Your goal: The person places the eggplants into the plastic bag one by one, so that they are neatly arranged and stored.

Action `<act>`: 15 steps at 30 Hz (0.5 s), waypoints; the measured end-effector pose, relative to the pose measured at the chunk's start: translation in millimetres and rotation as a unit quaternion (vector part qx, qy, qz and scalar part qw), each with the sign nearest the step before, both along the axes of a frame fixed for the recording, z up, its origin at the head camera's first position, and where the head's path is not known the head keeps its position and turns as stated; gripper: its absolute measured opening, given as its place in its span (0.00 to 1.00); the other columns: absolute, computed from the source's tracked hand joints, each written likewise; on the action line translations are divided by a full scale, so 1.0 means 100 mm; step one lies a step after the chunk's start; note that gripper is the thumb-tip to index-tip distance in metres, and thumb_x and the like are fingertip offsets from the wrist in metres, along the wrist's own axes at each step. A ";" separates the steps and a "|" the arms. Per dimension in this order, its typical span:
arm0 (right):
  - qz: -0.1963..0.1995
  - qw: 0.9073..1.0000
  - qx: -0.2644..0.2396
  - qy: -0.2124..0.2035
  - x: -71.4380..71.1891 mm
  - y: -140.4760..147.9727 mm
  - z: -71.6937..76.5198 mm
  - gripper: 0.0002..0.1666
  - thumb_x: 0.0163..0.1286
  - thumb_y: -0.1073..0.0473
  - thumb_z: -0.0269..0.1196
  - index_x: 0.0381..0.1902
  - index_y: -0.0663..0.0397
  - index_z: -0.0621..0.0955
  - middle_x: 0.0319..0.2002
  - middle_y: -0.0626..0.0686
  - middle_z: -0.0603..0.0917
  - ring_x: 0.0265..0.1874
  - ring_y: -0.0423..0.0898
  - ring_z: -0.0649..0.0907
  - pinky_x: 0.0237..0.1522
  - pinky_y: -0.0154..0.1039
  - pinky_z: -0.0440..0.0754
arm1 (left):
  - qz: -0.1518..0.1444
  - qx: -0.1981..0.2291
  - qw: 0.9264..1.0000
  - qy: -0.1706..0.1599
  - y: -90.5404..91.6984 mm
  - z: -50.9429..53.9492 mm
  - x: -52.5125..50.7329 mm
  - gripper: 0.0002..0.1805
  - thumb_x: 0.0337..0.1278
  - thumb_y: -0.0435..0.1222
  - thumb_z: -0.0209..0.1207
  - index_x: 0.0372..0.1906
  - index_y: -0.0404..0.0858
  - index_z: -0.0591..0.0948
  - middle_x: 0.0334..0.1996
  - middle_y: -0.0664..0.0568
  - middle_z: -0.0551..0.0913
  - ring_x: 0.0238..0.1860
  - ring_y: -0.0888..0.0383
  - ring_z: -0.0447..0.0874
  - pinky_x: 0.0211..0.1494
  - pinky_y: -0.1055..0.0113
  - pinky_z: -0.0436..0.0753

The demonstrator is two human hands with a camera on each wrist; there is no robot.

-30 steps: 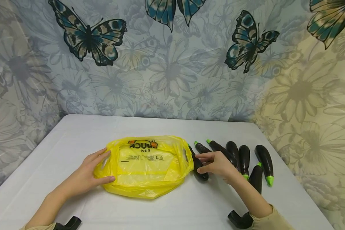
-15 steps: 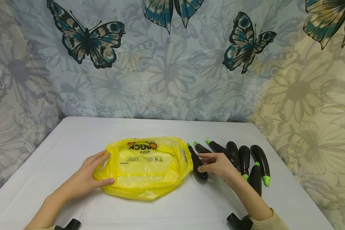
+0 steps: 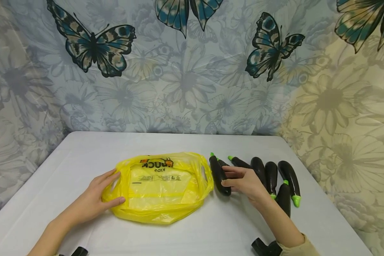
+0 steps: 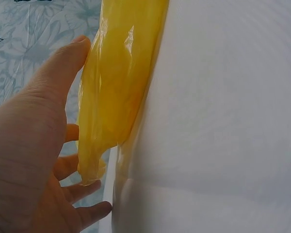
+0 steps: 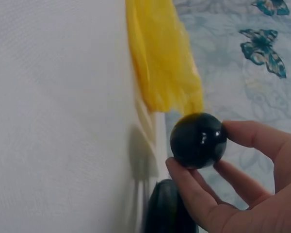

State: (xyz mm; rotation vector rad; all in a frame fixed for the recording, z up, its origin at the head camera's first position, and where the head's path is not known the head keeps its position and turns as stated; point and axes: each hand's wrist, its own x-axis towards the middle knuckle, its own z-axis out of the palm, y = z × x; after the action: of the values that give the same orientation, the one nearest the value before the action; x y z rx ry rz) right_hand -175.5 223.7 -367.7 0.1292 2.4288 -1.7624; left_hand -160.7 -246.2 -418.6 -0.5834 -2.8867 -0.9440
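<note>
A yellow plastic bag (image 3: 160,188) with printed lettering lies flat on the white table. My left hand (image 3: 96,195) rests on its left end, fingers spread near the handle hole and thumb on the front edge. In the left wrist view the thumb touches the bag (image 4: 121,73) and the fingers are extended. Beside the bag's right end, my right hand (image 3: 243,181) pinches a dark eggplant (image 3: 218,176) with a green stem. Thumb and fingers hold its rounded end (image 5: 199,141) in the right wrist view, and the eggplant looks slightly lifted.
Several more eggplants lie to the right, among them a curved one (image 3: 289,179) and one near the forearm (image 3: 284,199). Black pieces (image 3: 265,246) sit at the wrists. A butterfly-patterned wall covering (image 3: 188,81) stands behind the white table (image 3: 147,140).
The eggplant in my right hand has risen a little from the table and shifted slightly away from me. My left hand stays on the bag. The head view has shifted slightly.
</note>
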 end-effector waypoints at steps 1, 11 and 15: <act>-0.002 1.000 -0.010 0.000 0.00 0.01 0.01 0.36 0.54 0.65 0.74 0.63 0.56 0.79 0.56 0.62 0.78 0.47 0.52 0.82 0.44 0.45 0.83 | 0.000 -0.001 1.000 -0.001 0.00 0.00 0.00 0.49 0.54 0.59 0.65 0.74 0.37 0.63 0.74 0.40 0.55 0.71 0.33 0.48 0.61 0.30 0.57; -0.013 0.998 -0.059 -0.002 -0.03 -0.02 -0.04 0.35 0.54 0.67 0.74 0.62 0.58 0.79 0.55 0.62 0.79 0.45 0.50 0.83 0.43 0.43 0.83 | 0.008 -0.001 1.000 0.000 -0.03 -0.03 0.01 0.49 0.54 0.59 0.65 0.74 0.37 0.63 0.74 0.40 0.56 0.70 0.33 0.50 0.61 0.30 0.58; -0.017 0.997 -0.073 -0.005 -0.03 -0.03 -0.05 0.35 0.54 0.68 0.74 0.62 0.59 0.79 0.54 0.62 0.79 0.43 0.50 0.84 0.42 0.44 0.84 | 0.008 -0.009 1.000 -0.005 -0.02 -0.03 -0.01 0.50 0.52 0.61 0.65 0.73 0.35 0.64 0.73 0.40 0.57 0.70 0.33 0.50 0.62 0.31 0.57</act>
State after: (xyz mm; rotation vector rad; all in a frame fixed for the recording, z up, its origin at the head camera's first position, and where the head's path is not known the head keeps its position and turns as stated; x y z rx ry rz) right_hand -178.8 220.8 -372.4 0.1652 2.2946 -1.9405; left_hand -161.3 -248.3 -421.6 -0.5576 -2.9068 -0.9224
